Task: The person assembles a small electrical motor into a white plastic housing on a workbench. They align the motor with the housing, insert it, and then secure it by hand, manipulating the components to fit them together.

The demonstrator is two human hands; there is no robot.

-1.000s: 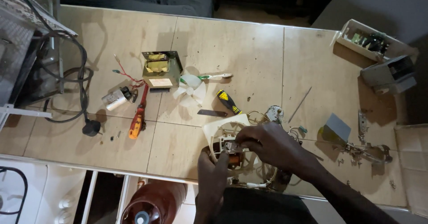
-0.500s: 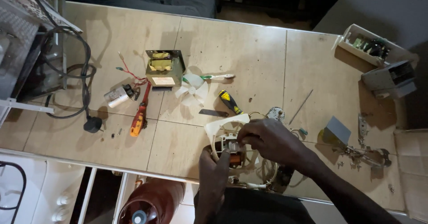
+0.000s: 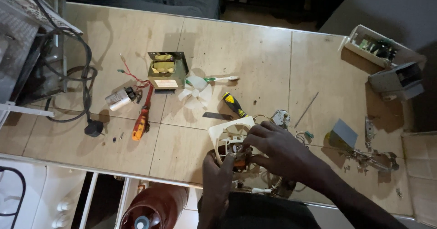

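At the near edge of the tan table [image 3: 255, 51] both hands work on a white plastic fan housing [image 3: 227, 131] with a small motor in it. My left hand [image 3: 217, 176] grips the housing from below. Fingers of my right hand [image 3: 277, 149] pinch the motor part at the housing's middle; the part itself is mostly hidden by my fingers. A loose white fan blade [image 3: 195, 92] lies just beyond, next to a black-and-yellow screwdriver [image 3: 233, 104].
A transformer [image 3: 164, 69], a capacitor [image 3: 118, 99] with red wires and an orange-handled tool [image 3: 142, 119] lie at left. A black power cord [image 3: 84, 88] runs from a metal case at far left. Circuit boxes [image 3: 378, 47] and metal brackets [image 3: 373, 158] sit at right.
My hands stay on the fan housing with only slight finger shifts. The view has shifted a little.
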